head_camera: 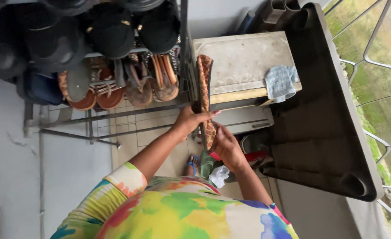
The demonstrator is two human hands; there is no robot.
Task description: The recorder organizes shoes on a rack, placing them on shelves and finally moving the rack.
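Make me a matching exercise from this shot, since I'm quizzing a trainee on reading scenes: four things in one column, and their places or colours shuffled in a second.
Things:
1. patterned sandal
2. blue cloth
3. shoe rack
4. dark tray

Places or states:
A. lying on the edge of the pale slab
B. held upright by the left hand and right hand
C. standing on edge beside the window grille
D. loaded with sandals and dark shoes

Pairs: 1-B, 2-A, 3-D, 4-C
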